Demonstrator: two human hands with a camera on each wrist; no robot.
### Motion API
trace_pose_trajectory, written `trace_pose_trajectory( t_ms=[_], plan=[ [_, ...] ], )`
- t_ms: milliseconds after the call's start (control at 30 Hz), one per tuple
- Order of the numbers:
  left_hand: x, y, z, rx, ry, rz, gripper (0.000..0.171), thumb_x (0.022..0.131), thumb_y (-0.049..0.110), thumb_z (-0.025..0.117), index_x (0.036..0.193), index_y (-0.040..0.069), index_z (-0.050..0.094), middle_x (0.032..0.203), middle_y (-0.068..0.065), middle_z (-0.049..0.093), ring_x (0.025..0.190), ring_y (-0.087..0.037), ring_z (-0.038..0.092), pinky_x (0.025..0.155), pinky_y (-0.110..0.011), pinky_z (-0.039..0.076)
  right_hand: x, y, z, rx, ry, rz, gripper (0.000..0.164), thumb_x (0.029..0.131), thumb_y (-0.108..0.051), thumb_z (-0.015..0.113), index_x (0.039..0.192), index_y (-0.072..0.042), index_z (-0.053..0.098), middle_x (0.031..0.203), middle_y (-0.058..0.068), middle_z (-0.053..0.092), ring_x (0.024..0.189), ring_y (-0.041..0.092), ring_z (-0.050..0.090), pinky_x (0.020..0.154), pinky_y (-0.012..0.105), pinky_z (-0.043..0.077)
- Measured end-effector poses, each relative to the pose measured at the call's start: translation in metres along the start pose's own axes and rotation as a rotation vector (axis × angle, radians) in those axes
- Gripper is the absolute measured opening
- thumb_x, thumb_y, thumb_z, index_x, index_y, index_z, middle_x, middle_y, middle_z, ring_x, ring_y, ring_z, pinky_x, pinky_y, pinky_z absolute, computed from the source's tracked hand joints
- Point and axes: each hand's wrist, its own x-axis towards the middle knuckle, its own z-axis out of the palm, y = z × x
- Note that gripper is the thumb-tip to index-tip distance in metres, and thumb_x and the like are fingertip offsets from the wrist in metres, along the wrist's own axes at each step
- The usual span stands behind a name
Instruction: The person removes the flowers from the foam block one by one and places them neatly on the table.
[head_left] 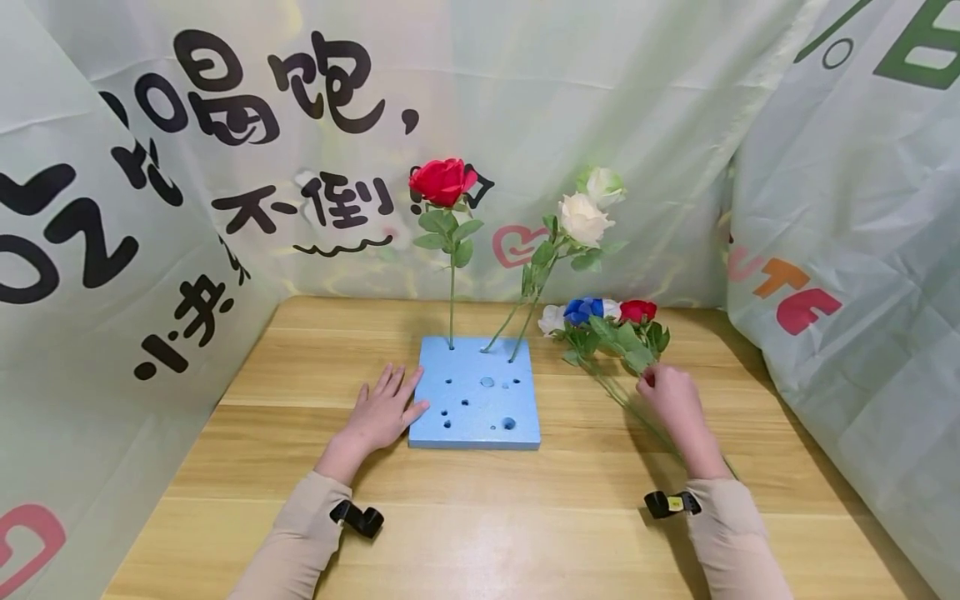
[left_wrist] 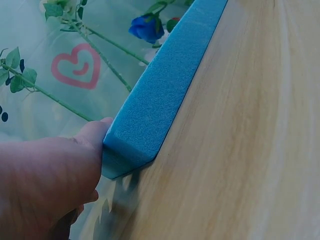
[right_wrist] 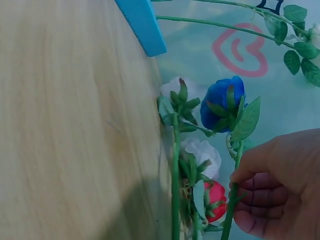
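My left hand (head_left: 378, 414) lies at the left side of a blue foam block (head_left: 480, 433), fingers straight and spread, the thumb (left_wrist: 95, 133) touching the block's edge. My right hand (head_left: 671, 408) pinches the green stem of an artificial blue rose (right_wrist: 220, 102) between thumb and fingers. The blue bloom is lifted a little beside other roses on the table. In the block stand a red rose (head_left: 444, 182) at the back left and two pale roses, one cream (head_left: 585, 220) and one greenish white (head_left: 604, 187), leaning right.
By the blue rose lie white roses (right_wrist: 202, 156) and a red rose (right_wrist: 215, 200) on the wooden table (head_left: 300, 350). The block's top has several holes. Printed curtains (head_left: 480, 83) enclose the table at the back and sides.
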Motion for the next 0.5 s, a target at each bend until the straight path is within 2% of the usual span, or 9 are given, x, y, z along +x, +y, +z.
trace_pose_trajectory(
  t_ms=[100,233,500],
  plan=[
    [0.000,0.000,0.000,0.001,-0.001,0.001,0.068,0.102,0.055,0.034,0.158,0.024,0.012,0.163,-0.017,0.014,0.153,-0.036,0.003,0.114,-0.072,0.010,0.001,-0.001,0.005,-0.009,0.012,-0.006,0.025,0.079,0.000,0.052,0.059,-0.010,0.041,0.056,0.001,0.036,0.054,0.019,0.034,0.052,0.030,0.026],
    [0.000,0.000,0.002,0.002,0.009,0.009,0.068,0.102,0.053,0.035,0.158,0.021,0.013,0.163,-0.019,0.015,0.152,-0.038,0.004,0.113,-0.073,0.010,0.001,-0.002,0.010,-0.033,0.018,-0.003,0.030,0.079,0.001,0.051,0.057,-0.012,0.035,0.056,0.000,0.030,0.053,0.018,0.031,0.050,0.030,0.023],
    [0.000,0.001,0.000,0.008,0.004,0.002,0.067,0.102,0.053,0.035,0.158,0.022,0.013,0.163,-0.019,0.015,0.152,-0.038,0.004,0.113,-0.072,0.010,-0.002,0.000,0.019,-0.114,-0.010,0.018,0.030,0.084,-0.001,0.052,0.060,-0.010,0.036,0.060,0.006,0.034,0.055,0.021,0.034,0.050,0.034,0.026]
  ],
)
